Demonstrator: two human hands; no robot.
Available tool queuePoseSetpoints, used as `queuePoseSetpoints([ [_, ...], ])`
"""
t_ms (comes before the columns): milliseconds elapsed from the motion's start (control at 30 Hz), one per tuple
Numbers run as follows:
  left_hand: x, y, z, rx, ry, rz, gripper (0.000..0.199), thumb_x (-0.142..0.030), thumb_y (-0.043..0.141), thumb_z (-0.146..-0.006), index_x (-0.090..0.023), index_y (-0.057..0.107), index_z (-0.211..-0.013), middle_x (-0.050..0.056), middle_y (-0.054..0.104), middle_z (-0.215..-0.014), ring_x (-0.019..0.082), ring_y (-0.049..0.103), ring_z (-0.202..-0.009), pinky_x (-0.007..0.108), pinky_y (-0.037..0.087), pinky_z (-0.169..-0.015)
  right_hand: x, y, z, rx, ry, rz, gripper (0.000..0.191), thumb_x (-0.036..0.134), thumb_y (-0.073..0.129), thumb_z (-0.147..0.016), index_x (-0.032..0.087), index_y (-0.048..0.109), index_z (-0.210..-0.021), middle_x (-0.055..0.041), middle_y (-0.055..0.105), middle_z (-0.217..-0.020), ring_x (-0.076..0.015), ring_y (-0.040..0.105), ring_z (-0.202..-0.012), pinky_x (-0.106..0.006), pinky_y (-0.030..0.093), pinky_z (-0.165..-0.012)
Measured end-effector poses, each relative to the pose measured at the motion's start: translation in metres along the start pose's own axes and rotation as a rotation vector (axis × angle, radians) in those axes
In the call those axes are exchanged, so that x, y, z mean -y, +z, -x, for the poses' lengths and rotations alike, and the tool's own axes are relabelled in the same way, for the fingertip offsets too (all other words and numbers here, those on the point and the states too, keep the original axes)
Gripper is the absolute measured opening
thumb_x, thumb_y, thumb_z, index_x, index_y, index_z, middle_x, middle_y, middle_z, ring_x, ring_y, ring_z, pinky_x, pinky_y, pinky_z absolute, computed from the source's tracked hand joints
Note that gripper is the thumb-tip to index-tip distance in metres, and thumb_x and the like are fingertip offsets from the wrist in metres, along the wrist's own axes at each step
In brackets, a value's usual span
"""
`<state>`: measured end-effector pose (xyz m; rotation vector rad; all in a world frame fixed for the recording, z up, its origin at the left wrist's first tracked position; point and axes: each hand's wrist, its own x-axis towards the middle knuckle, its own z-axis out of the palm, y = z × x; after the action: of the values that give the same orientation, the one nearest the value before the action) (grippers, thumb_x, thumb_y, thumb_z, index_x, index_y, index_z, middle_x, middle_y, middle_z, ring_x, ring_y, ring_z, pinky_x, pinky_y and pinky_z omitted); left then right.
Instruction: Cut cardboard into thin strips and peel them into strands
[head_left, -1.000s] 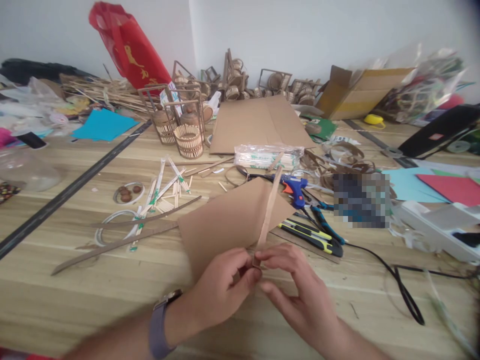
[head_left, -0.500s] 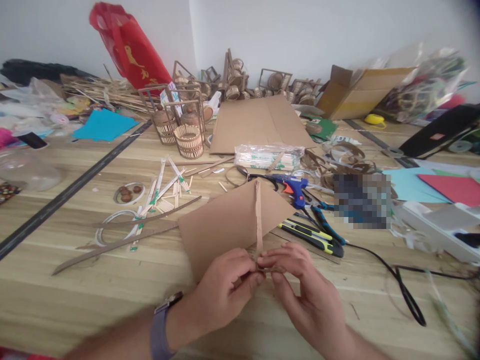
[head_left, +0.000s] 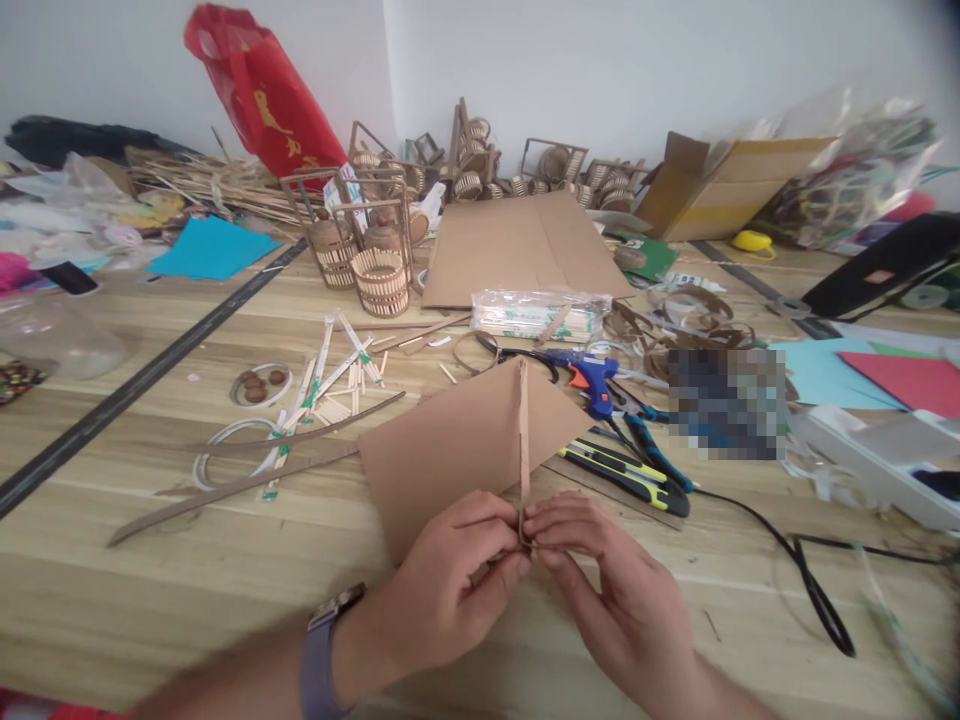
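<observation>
Between my two hands is a narrow brown cardboard strip (head_left: 523,440), standing out away from me and bent near its close end. The fingers of my left hand (head_left: 469,570) pinch that bent end from the left. From the other side, my right hand (head_left: 611,585) presses it between thumb and fingertips. Under the strip a flat cardboard sheet (head_left: 439,445) lies on the table, its near part hidden by my left hand. A yellow-and-black utility knife (head_left: 626,475) rests just beyond my right hand.
A blue glue gun (head_left: 596,380) and pliers (head_left: 656,450) lie right of the sheet. Cut sticks (head_left: 341,395), a tape ring (head_left: 234,452) and nuts (head_left: 255,387) lie left. Small stick baskets (head_left: 381,283) stand behind. A black cable (head_left: 757,525) crosses the right side.
The strip's near end, which stuck out to the right between my fingers, is now folded in tighter. My right hand's fingers have closed in against my left fingertips.
</observation>
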<state>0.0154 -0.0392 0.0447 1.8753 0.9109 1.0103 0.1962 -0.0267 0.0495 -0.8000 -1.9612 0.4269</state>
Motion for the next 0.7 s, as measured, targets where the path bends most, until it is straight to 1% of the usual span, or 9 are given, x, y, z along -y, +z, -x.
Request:
queuePoseSetpoints([
  [167,-0.0008,-0.0024,-0.0020,0.010,0.027,-0.014,0.024,-0.014,0.048,-0.094,-0.019,0.049,-0.071,0.004,0.060,-0.085,0.015,0.054,-0.083,0.024,0.043,-0.077,-0.0045,0.0000,0.0037,-0.013,0.092,-0.101,0.012,0.014,0.054,-0.095,0.025,0.058,-0.097,-0.0048,0.071,-0.089,-0.0190,0.069,-0.087,-0.033,0.058,-0.075],
  [300,-0.0002,-0.0026,-0.0025,0.038,0.017,0.019,0.023,-0.015,0.046,-0.095,-0.019,0.049,-0.073,0.004,0.058,-0.087,0.016,0.054,-0.086,0.024,0.043,-0.078,-0.0059,0.0017,0.0072,-0.017,0.122,-0.166,0.012,0.014,0.052,-0.096,0.025,0.057,-0.098,-0.0036,0.069,-0.090,-0.0172,0.067,-0.089,-0.031,0.057,-0.075],
  [400,0.0023,-0.0007,-0.0017,0.035,-0.013,0.050,0.019,-0.028,0.051,-0.097,-0.018,0.054,-0.081,0.005,0.057,-0.089,0.017,0.054,-0.087,0.026,0.043,-0.080,-0.0035,0.0017,0.0069,-0.012,0.058,-0.153,0.013,0.013,0.053,-0.095,0.024,0.057,-0.099,-0.0026,0.069,-0.088,-0.0168,0.067,-0.088,-0.031,0.057,-0.077],
  [467,0.0045,0.0009,-0.0016,0.023,-0.033,0.070,0.024,-0.037,0.051,-0.098,-0.018,0.055,-0.083,0.003,0.056,-0.086,0.018,0.053,-0.085,0.027,0.043,-0.079,-0.0017,0.0015,0.0059,0.015,-0.015,-0.118,0.015,0.010,0.053,-0.093,0.024,0.057,-0.099,-0.0025,0.069,-0.086,-0.0170,0.068,-0.086,-0.032,0.056,-0.077],
  [500,0.0055,0.0015,-0.0017,0.019,-0.042,0.075,0.026,-0.039,0.050,-0.099,-0.019,0.055,-0.082,0.003,0.055,-0.085,0.017,0.053,-0.084,0.027,0.043,-0.078,-0.0011,0.0015,0.0054,0.028,-0.046,-0.092,0.017,0.009,0.054,-0.092,0.023,0.057,-0.100,-0.0027,0.070,-0.086,-0.0172,0.068,-0.086,-0.033,0.057,-0.077],
  [600,0.0065,0.0020,-0.0025,0.020,-0.059,0.070,0.029,-0.031,0.043,-0.102,-0.019,0.055,-0.079,0.004,0.056,-0.084,0.017,0.054,-0.083,0.026,0.043,-0.076,-0.0012,0.0024,0.0038,0.035,-0.071,0.002,0.016,0.011,0.057,-0.091,0.024,0.059,-0.101,-0.0034,0.071,-0.087,-0.0187,0.069,-0.087,-0.033,0.058,-0.076],
  [700,0.0048,0.0013,-0.0028,0.018,-0.062,0.047,0.025,-0.024,0.044,-0.099,-0.018,0.056,-0.079,0.005,0.057,-0.087,0.017,0.056,-0.085,0.026,0.044,-0.077,-0.0023,0.0032,0.0021,0.030,-0.065,0.054,0.014,0.014,0.059,-0.092,0.024,0.060,-0.101,-0.0036,0.072,-0.086,-0.0192,0.070,-0.087,-0.033,0.059,-0.078],
])
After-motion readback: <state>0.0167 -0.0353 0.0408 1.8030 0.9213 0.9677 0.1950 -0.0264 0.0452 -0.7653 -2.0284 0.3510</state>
